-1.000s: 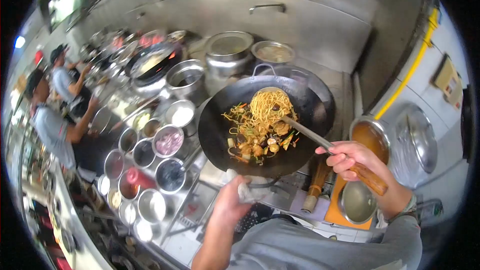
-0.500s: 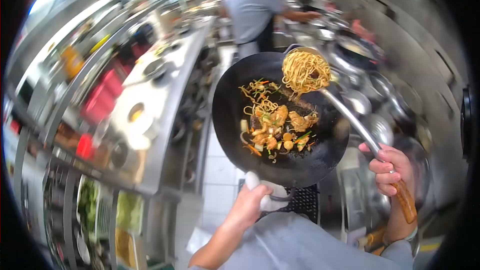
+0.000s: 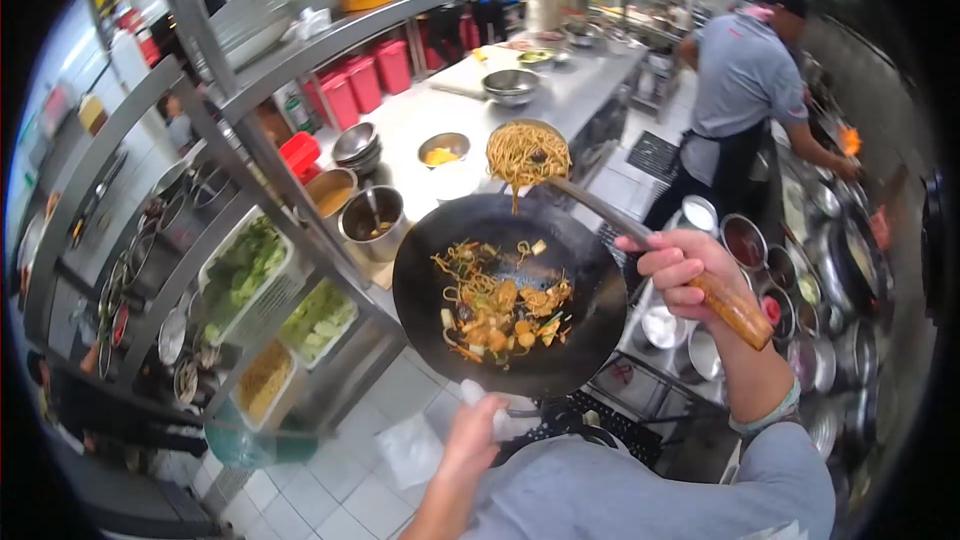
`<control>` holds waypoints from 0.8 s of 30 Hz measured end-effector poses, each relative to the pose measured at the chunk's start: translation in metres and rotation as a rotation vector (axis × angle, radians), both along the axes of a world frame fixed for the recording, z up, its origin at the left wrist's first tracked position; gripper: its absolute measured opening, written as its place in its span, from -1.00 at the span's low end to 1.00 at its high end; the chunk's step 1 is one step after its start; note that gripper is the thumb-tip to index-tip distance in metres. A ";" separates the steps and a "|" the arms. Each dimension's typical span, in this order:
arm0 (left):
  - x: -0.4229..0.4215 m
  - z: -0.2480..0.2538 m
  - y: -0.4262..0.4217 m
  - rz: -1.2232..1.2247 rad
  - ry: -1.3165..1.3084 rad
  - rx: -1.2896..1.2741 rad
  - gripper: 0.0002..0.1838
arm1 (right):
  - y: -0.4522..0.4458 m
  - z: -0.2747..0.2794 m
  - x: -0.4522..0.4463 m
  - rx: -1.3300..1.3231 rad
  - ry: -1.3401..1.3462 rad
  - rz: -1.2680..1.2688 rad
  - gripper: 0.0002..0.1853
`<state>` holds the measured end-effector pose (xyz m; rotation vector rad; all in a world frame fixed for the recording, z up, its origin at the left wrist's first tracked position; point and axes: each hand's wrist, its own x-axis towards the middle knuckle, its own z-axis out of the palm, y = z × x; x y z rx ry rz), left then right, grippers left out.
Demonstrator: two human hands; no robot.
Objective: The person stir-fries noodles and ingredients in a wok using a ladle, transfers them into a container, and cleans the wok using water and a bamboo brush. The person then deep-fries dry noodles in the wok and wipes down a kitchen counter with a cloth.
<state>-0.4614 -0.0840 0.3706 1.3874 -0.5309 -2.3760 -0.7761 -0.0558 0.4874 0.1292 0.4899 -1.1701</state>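
Observation:
My left hand [image 3: 474, 432] is closed around a white cloth [image 3: 505, 418] at the near handle of a black wok [image 3: 430, 325]. Noodles, chicken pieces and vegetables [image 3: 505, 315] lie in the wok's bottom. My right hand [image 3: 685, 275] grips the wooden handle of a metal ladle [image 3: 600, 205], its fingers wrapped round it. The ladle's bowl, heaped with noodles [image 3: 527, 152], hangs over the far rim of the wok, and some strands dangle down.
Left of the wok, a steel counter holds bowls [image 3: 444, 148] and a pot [image 3: 372, 218]. Lower left are tubs of cut greens [image 3: 245, 265] and noodles [image 3: 266, 382]. A co-worker [image 3: 745, 75] stands at the stoves, back right. Containers [image 3: 742, 240] line the right side.
The view has swung left from the stove to the counter. The wok is off the stove, carried along by my left hand. My right hand has raised the ladle with noodles in it.

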 end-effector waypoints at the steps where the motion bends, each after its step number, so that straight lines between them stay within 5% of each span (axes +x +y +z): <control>1: 0.004 -0.005 -0.001 0.047 0.008 0.030 -0.72 | -0.020 0.002 -0.003 -0.023 0.009 0.041 -0.64; 4: 0.015 -0.040 0.017 0.178 0.064 0.041 -0.71 | -0.068 -0.001 -0.017 -0.071 0.059 0.115 -0.66; 10: -0.016 0.006 0.050 0.370 -0.237 0.106 -0.70 | -0.132 -0.059 -0.050 -0.091 0.326 0.253 -0.78; 12: -0.008 -0.007 0.050 0.452 -0.159 0.116 -0.70 | -0.160 -0.083 -0.040 -0.080 0.775 0.300 -0.82; 15: -0.035 0.035 0.049 0.389 -0.528 0.211 -0.76 | -0.178 -0.151 -0.035 -0.116 1.147 0.406 -0.78; 18: -0.050 -0.008 0.097 0.555 -0.411 0.245 -0.74 | -0.141 -0.247 -0.065 -0.340 1.678 0.521 -0.60; 19: -0.048 -0.009 0.100 0.562 -0.421 0.246 -0.74 | -0.135 -0.251 -0.061 -0.344 1.666 0.525 -0.60; 21: -0.049 -0.012 0.109 0.359 -0.592 -0.082 -0.73 | -0.126 -0.249 -0.061 -0.462 2.185 0.551 -0.56; 24: -0.061 -0.031 0.144 0.356 -0.622 -0.010 -0.72 | -0.099 -0.219 -0.070 -0.338 2.150 0.651 -0.51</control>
